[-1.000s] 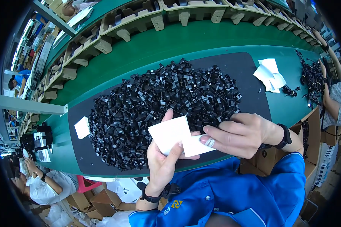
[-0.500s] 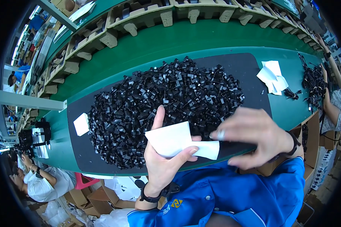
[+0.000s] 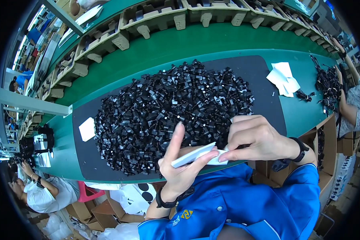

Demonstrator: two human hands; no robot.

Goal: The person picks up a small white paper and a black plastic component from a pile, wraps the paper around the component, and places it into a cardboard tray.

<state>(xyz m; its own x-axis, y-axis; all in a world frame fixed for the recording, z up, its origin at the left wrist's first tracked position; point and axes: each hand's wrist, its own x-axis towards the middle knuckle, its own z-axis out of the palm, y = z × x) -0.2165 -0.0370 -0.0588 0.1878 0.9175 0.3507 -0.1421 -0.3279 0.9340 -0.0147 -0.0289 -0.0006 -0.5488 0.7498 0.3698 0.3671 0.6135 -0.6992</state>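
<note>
My left hand (image 3: 179, 168) holds a flat white sheet stack (image 3: 193, 155) near its edge, forefinger raised toward the pile. My right hand (image 3: 257, 138) pinches the right end of the same white sheets between thumb and fingers. Both hands hover over the near edge of a black mat (image 3: 268, 86). A large heap of small black plastic parts (image 3: 168, 108) lies on the mat just beyond my hands.
A small white pad (image 3: 86, 129) lies at the mat's left end. Loose white sheets (image 3: 284, 79) and a bundle of black cables (image 3: 328, 86) sit to the right, where another person's arm (image 3: 348, 108) works. Cardboard trays (image 3: 108, 38) line the far side of the green belt.
The white sheets have tilted from face-up to nearly edge-on. My right hand has shifted onto their right end, and my left forefinger has lifted.
</note>
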